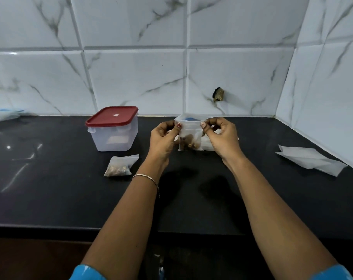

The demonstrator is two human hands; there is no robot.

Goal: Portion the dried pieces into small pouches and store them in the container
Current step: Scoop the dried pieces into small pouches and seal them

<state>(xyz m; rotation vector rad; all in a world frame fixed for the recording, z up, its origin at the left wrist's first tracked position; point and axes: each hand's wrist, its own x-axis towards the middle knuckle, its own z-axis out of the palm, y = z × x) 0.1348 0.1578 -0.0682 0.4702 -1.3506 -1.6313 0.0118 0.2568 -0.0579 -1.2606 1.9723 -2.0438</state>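
Observation:
A small clear pouch [191,136] with brown dried pieces at its bottom hangs above the black counter [50,195]. My left hand [163,138] pinches its upper left edge and my right hand [222,136] pinches its upper right edge. A second filled pouch [119,166] lies on the counter left of my left forearm. Behind that one stands a translucent container [113,136] with a red lid [112,116] on it. More plastic lies behind the held pouch, mostly hidden by my hands.
Several empty pouches [310,159] lie in a loose pile at the right, near the tiled side wall. A tiled wall closes off the back. A bit of clear plastic [4,115] shows at the far left edge.

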